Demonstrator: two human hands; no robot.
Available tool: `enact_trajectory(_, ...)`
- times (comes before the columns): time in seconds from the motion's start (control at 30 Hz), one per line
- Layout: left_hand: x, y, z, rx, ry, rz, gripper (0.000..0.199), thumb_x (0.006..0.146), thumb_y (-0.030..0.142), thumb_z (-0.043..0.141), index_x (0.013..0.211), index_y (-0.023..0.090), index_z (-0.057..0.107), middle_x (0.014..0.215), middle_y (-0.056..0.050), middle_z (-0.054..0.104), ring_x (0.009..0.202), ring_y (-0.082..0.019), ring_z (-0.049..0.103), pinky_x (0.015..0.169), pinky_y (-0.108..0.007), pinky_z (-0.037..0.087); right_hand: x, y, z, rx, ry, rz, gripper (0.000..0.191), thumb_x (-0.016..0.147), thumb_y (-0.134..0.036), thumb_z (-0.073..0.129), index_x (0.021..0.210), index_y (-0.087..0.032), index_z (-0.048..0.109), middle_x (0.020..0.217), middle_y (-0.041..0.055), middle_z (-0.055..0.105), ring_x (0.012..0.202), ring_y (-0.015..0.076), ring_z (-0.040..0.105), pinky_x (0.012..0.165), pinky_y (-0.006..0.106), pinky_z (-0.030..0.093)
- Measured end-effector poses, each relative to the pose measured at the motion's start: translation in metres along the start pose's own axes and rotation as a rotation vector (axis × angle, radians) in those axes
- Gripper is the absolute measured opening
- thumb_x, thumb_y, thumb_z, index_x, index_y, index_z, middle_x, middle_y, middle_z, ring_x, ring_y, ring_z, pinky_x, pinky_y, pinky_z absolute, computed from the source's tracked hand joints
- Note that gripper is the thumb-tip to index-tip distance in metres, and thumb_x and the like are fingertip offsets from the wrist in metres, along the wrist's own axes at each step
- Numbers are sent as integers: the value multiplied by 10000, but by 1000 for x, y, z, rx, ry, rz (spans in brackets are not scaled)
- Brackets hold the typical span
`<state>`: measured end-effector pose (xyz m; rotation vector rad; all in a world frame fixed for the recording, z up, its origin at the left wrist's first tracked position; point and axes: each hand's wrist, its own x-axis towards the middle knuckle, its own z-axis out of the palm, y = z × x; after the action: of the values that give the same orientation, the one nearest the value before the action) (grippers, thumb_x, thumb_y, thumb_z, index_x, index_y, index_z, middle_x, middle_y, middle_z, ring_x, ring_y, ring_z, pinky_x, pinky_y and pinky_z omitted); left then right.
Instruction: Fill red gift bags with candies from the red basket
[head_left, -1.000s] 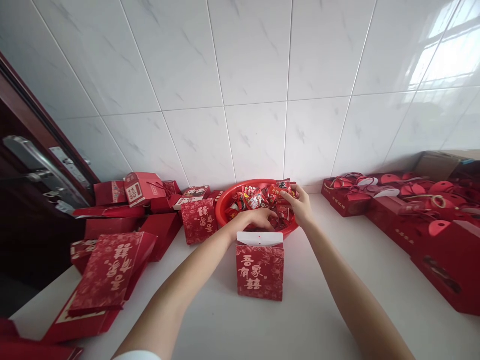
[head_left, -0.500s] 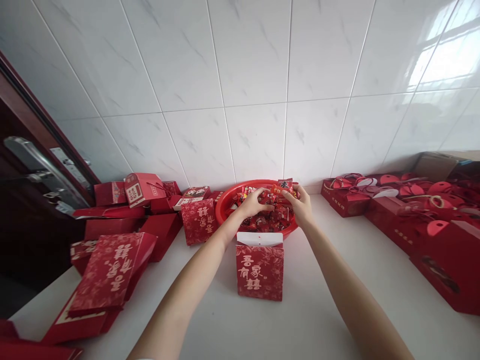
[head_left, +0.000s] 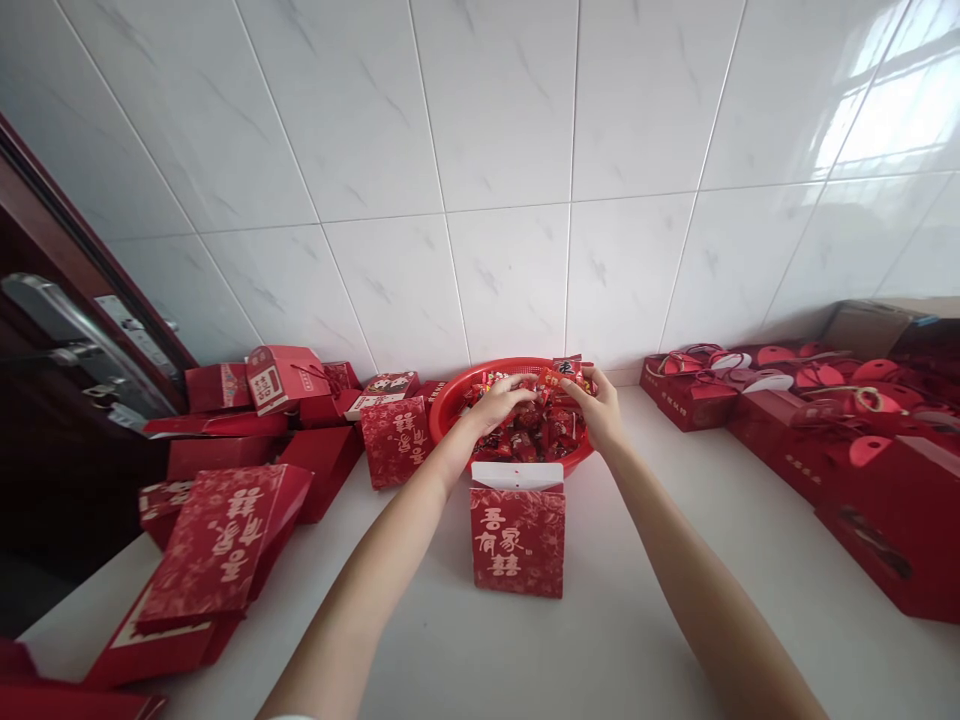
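Note:
A red plastic basket (head_left: 444,408) full of wrapped candies (head_left: 525,443) stands against the wall. Over it, my left hand (head_left: 501,404) reaches in from the left, its thumb and fingers drawn together on a wrapped candy largely hidden by them. My right hand (head_left: 600,408) is at the basket's right side, closed on red candy packets (head_left: 564,368), one with a dark printed character. The hands are close together, fingertips almost meeting. In front of the basket an open red gift box (head_left: 517,542) stands upright, its white flap (head_left: 517,476) raised.
Another patterned red box (head_left: 395,443) stands left of the basket. More red boxes (head_left: 225,540) lie piled on the left, near a dark door (head_left: 45,440). Rows of red boxes with cord handles (head_left: 795,425) line the right side. White tiled wall (head_left: 510,280) rises behind.
My left hand's thumb and fingers have come closer together and nearer the packets at my right hand. The right hand stays at the basket's right side with the packets.

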<state>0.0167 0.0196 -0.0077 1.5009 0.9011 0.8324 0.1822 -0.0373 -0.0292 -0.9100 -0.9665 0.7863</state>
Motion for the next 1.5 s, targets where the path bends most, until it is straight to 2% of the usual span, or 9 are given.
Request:
enact_trajectory(0.23, 0, 0, 1, -79, -3, -58, 428, 819, 191, 632, 1244, 217, 679, 1099, -66, 749, 992, -211, 695, 872, -330, 554, 0, 1, 0, 0, -2, 3, 433, 625, -522, 825, 876, -229, 628, 820, 5, 698, 763, 222, 659, 724, 372, 558)
enact_trajectory(0.4, -1, -5, -4, 107, 59, 9, 805, 658, 246, 865, 1401, 247, 558, 1373, -109, 623, 1118, -243, 659, 968, -350, 512, 0, 1, 0, 5, 2, 3, 431, 622, -503, 826, 891, -221, 643, 826, 6, 703, 775, 221, 661, 734, 370, 554)
enact_trajectory(0.53, -4, -3, -3, 176, 86, 13, 991, 588, 349, 939, 1457, 202, 484, 1032, -73, 725, 792, -180, 680, 825, -338, 536, 0, 1, 0, -14, 4, -17, 409, 633, -504, 818, 871, -223, 639, 836, 7, 712, 788, 220, 664, 747, 366, 555)
enact_trajectory(0.63, -6, 0, -2, 211, 94, 29, 835, 630, 414, 911, 1348, 152, 575, 729, 11, 669, 562, -122, 575, 639, -290, 500, -1, 0, 0, -5, 0, -9, 414, 623, -505, 827, 862, -224, 640, 822, 5, 712, 771, 218, 667, 732, 366, 562)
enact_trajectory(0.73, -9, 2, -5, 173, 87, 118, 440, 709, 466, 834, 991, 147, 723, 710, 5, 665, 553, -110, 558, 585, -260, 461, -2, -5, 0, 42, -26, 39, 440, 589, -503, 853, 860, -228, 642, 807, 0, 712, 752, 218, 676, 711, 369, 577)
enact_trajectory(0.93, -36, 11, -16, -222, 151, 99, 196, 789, 344, 752, 891, 176, 756, 854, -25, 752, 741, -148, 695, 783, -295, 554, -9, -28, 4, 207, -222, 154, 419, 597, -491, 870, 825, -244, 619, 868, 1, 723, 865, 238, 707, 753, 385, 610)
enact_trajectory(1.13, -85, 24, -13, -350, 143, 258, 322, 694, 332, 851, 960, 165, 781, 995, -64, 779, 968, -220, 728, 924, -370, 577, -32, -61, 21, 281, -336, 162, 322, 690, -429, 832, 904, -253, 667, 974, 17, 739, 964, 236, 692, 812, 388, 610)
enact_trajectory(1.3, -114, 36, -2, -152, 288, 419, 423, 737, 429, 811, 1066, 166, 770, 1137, -96, 764, 1096, -270, 696, 987, -408, 548, -54, -81, 26, 265, -406, 195, 314, 709, -427, 812, 947, -258, 695, 996, 21, 738, 955, 236, 690, 831, 392, 606)
enact_trajectory(1.5, -134, 40, 8, 18, 421, 554, 419, 773, 429, 781, 1119, 196, 749, 1139, -82, 759, 1028, -260, 714, 910, -363, 570, -70, -95, 26, 215, -426, 158, 325, 731, -457, 786, 968, -257, 687, 1024, 42, 732, 950, 247, 686, 845, 384, 584)
